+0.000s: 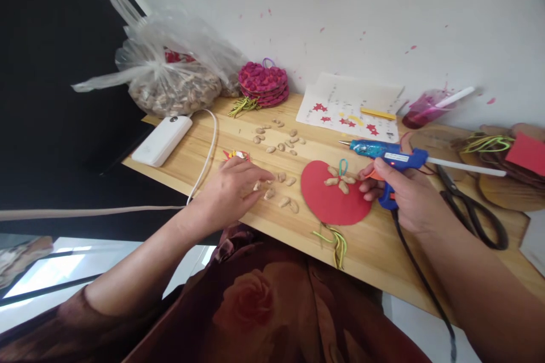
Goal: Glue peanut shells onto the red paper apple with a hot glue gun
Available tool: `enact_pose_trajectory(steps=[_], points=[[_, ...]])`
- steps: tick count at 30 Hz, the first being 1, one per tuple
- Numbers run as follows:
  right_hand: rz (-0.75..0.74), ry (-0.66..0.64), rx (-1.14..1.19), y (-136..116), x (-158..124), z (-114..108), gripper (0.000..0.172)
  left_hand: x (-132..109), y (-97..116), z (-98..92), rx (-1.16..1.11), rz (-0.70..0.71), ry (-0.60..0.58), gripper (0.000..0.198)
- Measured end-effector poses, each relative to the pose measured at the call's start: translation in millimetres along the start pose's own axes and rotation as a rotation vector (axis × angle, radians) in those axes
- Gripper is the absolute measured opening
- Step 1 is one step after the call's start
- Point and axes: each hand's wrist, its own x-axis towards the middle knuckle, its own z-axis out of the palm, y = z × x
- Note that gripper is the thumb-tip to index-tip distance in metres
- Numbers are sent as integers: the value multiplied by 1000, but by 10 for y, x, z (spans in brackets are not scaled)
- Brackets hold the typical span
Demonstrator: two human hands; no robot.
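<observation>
My right hand (402,193) is wrapped round the handle of a blue hot glue gun (374,149). The gun's metal nozzle points left, and a white glue stick (466,167) juts from its back. Below the nozzle lies a red heart-shaped card (317,201), with several peanuts (343,186) arranged like petals at its top, beside a teal loop (343,167). A yellow-green tassel (338,247) hangs from its lower edge. Over loose peanuts (290,181) on the wooden table, my left hand (227,187) has its fingers stretched out; one peanut (257,186) lies by the fingertips.
Black scissors (472,212) lie on the right beside brown pieces (504,190). At the back are a paper sheet (327,91) with red stars, a pink-stained cup (421,110) and stacked magenta pieces (264,82). A white power bank (162,140) and a plastic bag of peanuts (170,85) are left.
</observation>
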Motion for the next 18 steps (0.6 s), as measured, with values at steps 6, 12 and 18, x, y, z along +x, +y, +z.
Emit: enact_pose_trajectory(steps=[6, 12, 18], points=[[-7, -1, -6, 6, -1, -14, 43, 31, 8, -8, -85, 47, -100, 25], [-6, 3, 1, -7, -5, 1, 39, 57, -22, 26, -97, 56, -159, 18], [8, -9, 13, -41, -29, 24, 43, 76, -29, 7, -89, 79, -155, 16]])
